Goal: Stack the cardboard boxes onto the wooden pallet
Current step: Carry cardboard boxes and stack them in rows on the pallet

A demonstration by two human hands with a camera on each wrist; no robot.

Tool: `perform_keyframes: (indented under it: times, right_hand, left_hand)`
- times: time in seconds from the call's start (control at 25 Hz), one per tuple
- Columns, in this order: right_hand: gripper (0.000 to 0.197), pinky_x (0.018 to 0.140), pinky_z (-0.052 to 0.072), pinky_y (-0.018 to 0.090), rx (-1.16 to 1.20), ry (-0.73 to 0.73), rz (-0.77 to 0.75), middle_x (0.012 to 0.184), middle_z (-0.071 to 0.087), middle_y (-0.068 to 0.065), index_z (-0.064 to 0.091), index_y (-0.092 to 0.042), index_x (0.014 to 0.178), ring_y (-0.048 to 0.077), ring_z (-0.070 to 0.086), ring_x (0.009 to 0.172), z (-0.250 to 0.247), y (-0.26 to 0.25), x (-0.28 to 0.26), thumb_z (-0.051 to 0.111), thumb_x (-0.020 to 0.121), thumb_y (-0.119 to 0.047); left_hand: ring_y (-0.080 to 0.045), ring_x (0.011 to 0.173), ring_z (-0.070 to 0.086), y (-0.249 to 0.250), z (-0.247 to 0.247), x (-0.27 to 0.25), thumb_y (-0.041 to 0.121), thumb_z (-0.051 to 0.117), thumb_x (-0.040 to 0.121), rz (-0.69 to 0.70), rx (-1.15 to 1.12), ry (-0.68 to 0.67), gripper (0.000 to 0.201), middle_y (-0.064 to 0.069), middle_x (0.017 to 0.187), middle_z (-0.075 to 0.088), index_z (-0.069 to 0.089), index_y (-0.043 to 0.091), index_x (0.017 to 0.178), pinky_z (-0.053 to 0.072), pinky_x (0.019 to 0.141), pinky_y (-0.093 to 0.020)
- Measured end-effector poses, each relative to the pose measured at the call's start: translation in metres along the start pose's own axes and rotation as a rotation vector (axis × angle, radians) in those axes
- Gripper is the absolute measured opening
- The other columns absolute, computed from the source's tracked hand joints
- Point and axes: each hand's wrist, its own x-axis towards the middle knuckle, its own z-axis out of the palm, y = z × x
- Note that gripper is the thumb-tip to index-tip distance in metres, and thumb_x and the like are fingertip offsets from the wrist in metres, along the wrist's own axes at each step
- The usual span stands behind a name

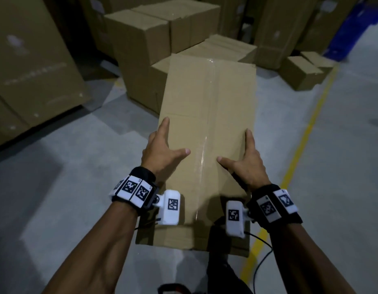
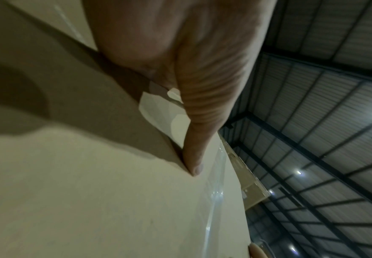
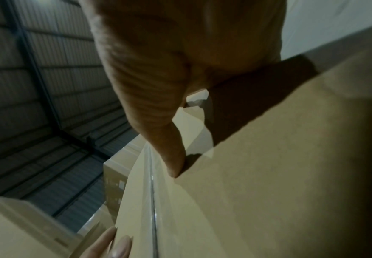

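Cardboard box (image 1: 207, 132), long and plain brown, is carried lengthwise out in front of the person, with a strip of clear tape (image 1: 205, 145) running down the middle of its top face. The left grip (image 1: 160, 149) lies on the box's left side, forefinger straight along the top edge and thumb spread flat across the top; the remaining fingers drop over the side out of sight, so I cannot tell how far they curl. The right grip (image 1: 245, 162) mirrors it on the right edge, thumb pointing inward toward the tape. From the left wrist, the thumb (image 2: 194, 157) presses flat on the cardboard just beside the tape seam; from the right wrist, its thumb (image 3: 171, 157) does the same. Both wrists wear black bands with white marker tags (image 1: 133, 190), and a white camera block (image 1: 171, 206) sits below each.

Beyond the far end of the box stands a cluster of stacked cartons (image 1: 162, 32), and lower ones (image 1: 230, 47) sit right in line with the carried box. A very large carton (image 1: 30, 66) fills the left. Two small boxes (image 1: 302, 71) sit to the right on the grey concrete floor (image 1: 67, 166), near a yellow floor line (image 1: 300, 141). A blue patch (image 1: 358, 26) shows at the far right.
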Motion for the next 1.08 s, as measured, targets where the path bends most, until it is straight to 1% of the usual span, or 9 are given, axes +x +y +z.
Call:
perform_keyframes:
  times: [0.2, 0.32, 0.52, 0.6, 0.68, 0.8, 0.88, 1.0, 1.08]
  right_hand:
    - [0.114, 0.109, 0.04, 0.049, 0.078, 0.076, 0.01, 0.152, 0.037, 0.007, 0.003, -0.048, 0.154, 0.033, 0.043, 0.133, -0.048, 0.014, 0.126, 0.083, 0.073, -0.045]
    - [0.116, 0.108, 0.042, 0.051, 0.107, 0.066, 0.014, 0.151, 0.039, 0.006, 0.005, -0.051, 0.152, 0.033, 0.045, 0.132, -0.086, 0.013, 0.214, 0.085, 0.068, -0.046]
    - [0.13, 0.102, 0.049, 0.052, 0.152, 0.006, 0.029, 0.149, 0.041, 0.003, 0.011, -0.059, 0.146, 0.03, 0.05, 0.127, -0.141, -0.001, 0.343, 0.084, 0.038, -0.062]
    - [0.131, 0.101, 0.049, 0.053, 0.15, -0.016, 0.029, 0.145, 0.045, 0.001, 0.013, -0.057, 0.146, 0.028, 0.055, 0.118, -0.154, -0.003, 0.389, 0.084, 0.036, -0.062]
    - [0.132, 0.099, 0.051, 0.052, 0.154, -0.021, 0.045, 0.139, 0.047, -0.001, 0.015, -0.055, 0.148, 0.024, 0.059, 0.109, -0.167, -0.002, 0.44, 0.084, 0.036, -0.06]
    - [0.136, 0.098, 0.052, 0.051, 0.153, -0.002, 0.057, 0.141, 0.047, -0.002, 0.015, -0.053, 0.149, 0.027, 0.056, 0.116, -0.178, 0.001, 0.516, 0.087, 0.034, -0.058]
    - [0.138, 0.097, 0.052, 0.05, 0.132, 0.004, 0.074, 0.138, 0.048, -0.002, 0.014, -0.05, 0.151, 0.028, 0.056, 0.115, -0.183, 0.0, 0.578, 0.087, 0.034, -0.058]
    - [0.137, 0.097, 0.052, 0.051, 0.112, 0.037, 0.095, 0.138, 0.049, -0.002, 0.014, -0.052, 0.149, 0.029, 0.057, 0.116, -0.195, -0.011, 0.66, 0.088, 0.034, -0.059]
    - [0.14, 0.096, 0.053, 0.05, 0.114, 0.059, 0.133, 0.137, 0.05, -0.001, 0.013, -0.049, 0.151, 0.028, 0.059, 0.111, -0.209, -0.023, 0.717, 0.088, 0.033, -0.058]
  left_hand:
    - [-0.031, 0.142, 0.033, 0.051, 0.073, 0.126, 0.038, 0.085, 0.073, 0.072, -0.058, -0.075, 0.106, -0.003, 0.159, 0.028, 0.016, 0.046, 0.154, 0.034, 0.111, -0.047]
    - [-0.026, 0.143, 0.032, 0.09, 0.114, 0.202, 0.035, 0.086, 0.071, 0.069, -0.105, -0.08, 0.107, -0.001, 0.16, 0.027, 0.019, 0.044, 0.154, 0.031, 0.111, -0.04]
    - [-0.022, 0.145, 0.029, 0.149, 0.169, 0.311, 0.029, 0.09, 0.066, 0.039, -0.22, -0.106, 0.112, -0.002, 0.16, 0.026, 0.022, 0.036, 0.155, 0.025, 0.109, -0.03]
    - [-0.021, 0.145, 0.029, 0.165, 0.188, 0.354, 0.025, 0.09, 0.065, 0.019, -0.251, -0.109, 0.111, -0.002, 0.16, 0.028, 0.024, 0.035, 0.154, 0.026, 0.113, -0.033]
    - [-0.023, 0.145, 0.029, 0.182, 0.213, 0.401, 0.026, 0.091, 0.063, 0.0, -0.264, -0.125, 0.112, -0.003, 0.159, 0.028, 0.025, 0.036, 0.154, 0.029, 0.117, -0.04]
    - [-0.024, 0.144, 0.032, 0.198, 0.245, 0.47, 0.035, 0.088, 0.053, 0.002, -0.259, -0.15, 0.118, -0.003, 0.159, 0.03, 0.026, 0.036, 0.154, 0.033, 0.116, -0.045]
    - [-0.023, 0.144, 0.033, 0.207, 0.268, 0.527, 0.034, 0.089, 0.057, -0.001, -0.271, -0.159, 0.116, 0.0, 0.159, 0.03, 0.025, 0.035, 0.154, 0.034, 0.116, -0.043]
    - [-0.025, 0.143, 0.034, 0.229, 0.295, 0.609, 0.042, 0.088, 0.049, -0.014, -0.248, -0.198, 0.121, 0.001, 0.159, 0.031, 0.025, 0.038, 0.153, 0.035, 0.116, -0.045]
    - [-0.023, 0.142, 0.035, 0.255, 0.314, 0.668, 0.039, 0.088, 0.049, -0.005, -0.264, -0.231, 0.121, 0.001, 0.159, 0.033, 0.026, 0.035, 0.153, 0.035, 0.115, -0.045]
